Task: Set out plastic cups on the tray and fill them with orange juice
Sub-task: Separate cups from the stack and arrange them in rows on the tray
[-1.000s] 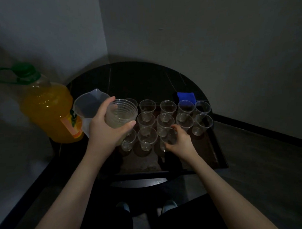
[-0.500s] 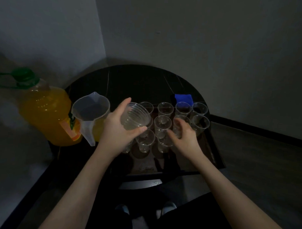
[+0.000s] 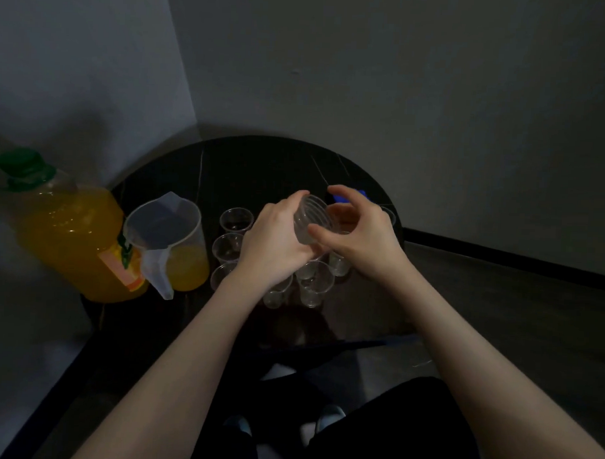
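The left hand (image 3: 273,242) grips a stack of clear plastic cups (image 3: 310,217), fingers and thumb curled round its ribbed wall, holding it tipped on its side above the middle of the tray with the mouth turned toward the right hand (image 3: 361,231). The right hand's fingers are curled at the stack's rim, thumb against the near side, pinching at the outermost cup; whether that cup has come free cannot be told. Below the hands, single clear cups (image 3: 236,220) stand upright in rows on the dark tray (image 3: 377,317), all without juice, several hidden by the hands; two more (image 3: 313,284) show just nearer than the wrists. The tray lies on the round black worktop (image 3: 248,165), reaching its near edge. Just beside the tray's left side stands a clear measuring jug (image 3: 167,238) with orange juice in its bottom part, its handle toward the near edge. Touching the jug, at the worktop's left edge, is a large orange juice bottle (image 3: 71,242) with a green cap. A small blue object (image 3: 347,196) shows behind the right hand's fingers near the far right edge.
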